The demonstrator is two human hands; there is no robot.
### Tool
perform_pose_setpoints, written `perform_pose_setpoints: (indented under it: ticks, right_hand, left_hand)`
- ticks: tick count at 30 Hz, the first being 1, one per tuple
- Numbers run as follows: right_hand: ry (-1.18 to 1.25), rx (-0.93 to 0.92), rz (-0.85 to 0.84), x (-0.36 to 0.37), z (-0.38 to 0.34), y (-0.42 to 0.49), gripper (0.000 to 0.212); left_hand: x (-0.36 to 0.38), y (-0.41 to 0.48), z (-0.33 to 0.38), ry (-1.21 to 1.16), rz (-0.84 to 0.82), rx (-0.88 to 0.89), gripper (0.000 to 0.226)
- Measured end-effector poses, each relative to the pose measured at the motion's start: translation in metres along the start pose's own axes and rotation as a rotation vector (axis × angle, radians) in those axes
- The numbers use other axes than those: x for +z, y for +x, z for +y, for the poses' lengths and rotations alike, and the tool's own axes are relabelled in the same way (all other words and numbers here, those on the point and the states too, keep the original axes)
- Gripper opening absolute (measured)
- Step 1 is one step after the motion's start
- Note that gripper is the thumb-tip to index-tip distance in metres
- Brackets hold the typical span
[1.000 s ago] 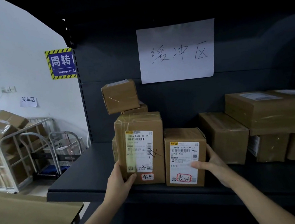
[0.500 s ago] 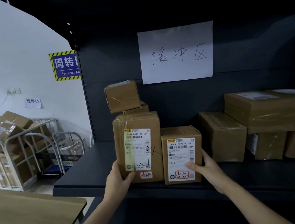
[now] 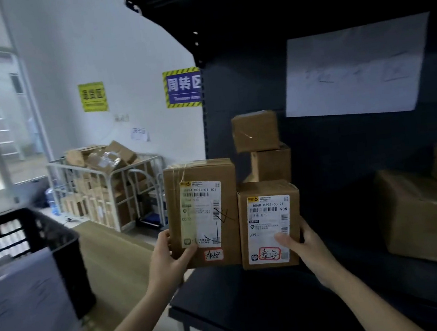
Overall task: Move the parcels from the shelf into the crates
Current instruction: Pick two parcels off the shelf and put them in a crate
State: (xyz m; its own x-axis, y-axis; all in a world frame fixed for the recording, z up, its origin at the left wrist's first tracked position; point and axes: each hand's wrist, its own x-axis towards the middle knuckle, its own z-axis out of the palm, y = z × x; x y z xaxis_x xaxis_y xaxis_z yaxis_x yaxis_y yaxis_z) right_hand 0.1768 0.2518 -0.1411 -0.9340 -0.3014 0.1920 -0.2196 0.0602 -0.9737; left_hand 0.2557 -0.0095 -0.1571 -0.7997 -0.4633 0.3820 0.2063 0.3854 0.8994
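Head view: two parcels gripped side by side at the shelf front

Left hand [image 3: 168,261] grips the taller parcel [image 3: 203,213] low on its left edge, fingers curled out of sight behind the box and thumb pressed flat on the bottom corner of its label. Right hand [image 3: 309,253] grips the shorter parcel [image 3: 270,224] the same way on its right edge, thumb on the label face and fingers hidden behind. The two parcels stand upright between the two sets of fingers, touching along their inner sides, labels towards the camera. The taller one juts out past the left end of the shelf [image 3: 254,297]; whether either underside touches the board cannot be told.

Beyond the right-hand fingers, deeper on the shelf, two small parcels [image 3: 255,131] are stacked, the upper one tilted. Well to the right of those fingers sits a large brown parcel [image 3: 422,218]. Above them a white paper sheet [image 3: 353,68] hangs on the back panel, its writing blurred.

Left of the left-hand fingers and lower, a black crate [image 3: 57,238] stands on a wooden surface [image 3: 113,259], with a sheet of paper [image 3: 24,310] on its near side. Farther off, a white wire cage [image 3: 111,188] holds heaped boxes.
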Motion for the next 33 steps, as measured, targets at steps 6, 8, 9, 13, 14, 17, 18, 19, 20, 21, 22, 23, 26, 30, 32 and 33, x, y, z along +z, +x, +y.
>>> perform_pose_setpoints:
  ticks: [6,8,9,13,14,17,18,19,20,21,22,23,26,30,32,33]
  right_hand:
    - [0.065,-0.013,-0.171,0.072,-0.005,0.018,0.031]
    - [0.075,-0.034,-0.237,0.098,-0.008,0.021,0.036]
    - [0.08,-0.039,-0.265,0.111,-0.01,0.021,0.041]
    - [0.101,-0.066,-0.381,0.166,-0.02,0.019,0.035]
    - [0.104,-0.07,-0.411,0.18,-0.023,0.018,0.034]
    - [0.136,-0.075,-0.496,0.228,-0.031,0.013,0.041]
    - [0.15,-0.073,-0.521,0.246,-0.034,0.01,0.043]
    - [0.159,-0.071,-0.543,0.264,-0.037,0.007,0.043]
    - [0.166,-0.073,-0.563,0.283,-0.04,0.004,0.042]
    - [0.171,-0.082,-0.577,0.301,-0.044,0.001,0.042]
    - [0.176,-0.091,-0.592,0.32,-0.048,-0.003,0.043]
    - [0.181,-0.091,-0.61,0.34,-0.051,-0.006,0.045]
    - [0.205,-0.078,-0.668,0.398,-0.066,-0.024,0.04]
    - [0.229,-0.099,-0.709,0.468,-0.083,-0.051,0.035]
    - [0.242,-0.103,-0.74,0.501,-0.09,-0.063,0.038]
    - [0.242,-0.108,-0.747,0.517,-0.092,-0.067,0.043]
  left_hand:
    - [-0.071,-0.014,-0.008,0.059,0.17,-0.028,0.033]
    - [-0.096,-0.019,-0.012,0.074,0.212,-0.054,0.032]
    - [-0.109,-0.022,-0.015,0.087,0.233,-0.066,0.033]
    - [-0.163,-0.037,-0.026,0.135,0.305,-0.105,0.034]
    - [-0.178,-0.041,-0.028,0.145,0.326,-0.111,0.034]
    - [-0.224,-0.054,-0.032,0.171,0.396,-0.119,0.033]
    - [-0.241,-0.059,-0.033,0.177,0.421,-0.12,0.033]
    - [-0.258,-0.064,-0.033,0.188,0.447,-0.121,0.033]
    - [-0.277,-0.069,-0.034,0.206,0.471,-0.122,0.033]
    - [-0.295,-0.074,-0.034,0.223,0.493,-0.126,0.033]
    - [-0.313,-0.079,-0.035,0.235,0.514,-0.133,0.033]
    - [-0.332,-0.085,-0.035,0.245,0.534,-0.138,0.033]
    - [-0.389,-0.101,-0.035,0.262,0.591,-0.128,0.031]
    - [-0.459,-0.121,-0.034,0.283,0.638,-0.12,0.029]
    - [-0.493,-0.131,-0.037,0.318,0.664,-0.133,0.029]
    - [-0.509,-0.136,-0.038,0.33,0.676,-0.14,0.03]
